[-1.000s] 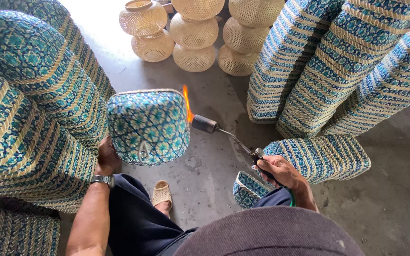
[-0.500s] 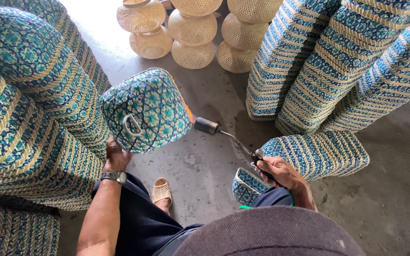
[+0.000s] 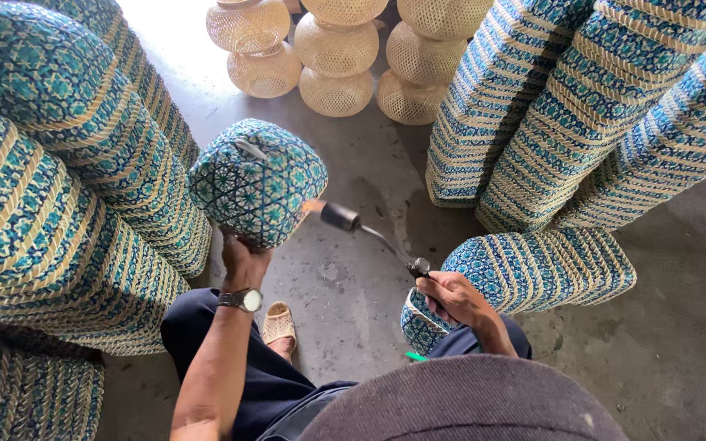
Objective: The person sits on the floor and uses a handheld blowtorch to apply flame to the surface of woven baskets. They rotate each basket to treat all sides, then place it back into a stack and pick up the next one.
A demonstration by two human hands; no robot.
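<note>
Seated worker, seen from the head camera, near to far. Nearest, the brim of a dark hat [image 3: 467,400] and dark trousers fill the lower edge; a sandalled foot [image 3: 279,325] rests on the concrete floor [image 3: 345,286].

The right hand [image 3: 451,296] is clenched around the handle of a gas torch [image 3: 373,237], whose thin neck runs up and to the left to a dark nozzle. A short orange flame shows at the nozzle, just beside the lower right face of the basket. A green object under this hand is too hidden to identify.

The left hand [image 3: 243,260], with a wristwatch [image 3: 241,300] on its wrist, grasps from below a blue-and-teal woven basket [image 3: 256,181], held clear of the floor in the middle of the scene, to the left of the torch.

Judged from this pose, good practice is to keep the flame only brushing the weave, moving steadily, while the left hand turns the basket so each face is passed once; lingering would likely scorch the fibre, and the fingers should stay on the side away from the flame.

A short stack of similar baskets [image 3: 533,273] lies on its side at near right. Tall stacks of nested baskets stand at left [image 3: 59,180] and far right [image 3: 598,106]. Farthest, pale natural-coloured woven lamp shades [image 3: 337,49] stand in stacked columns.
</note>
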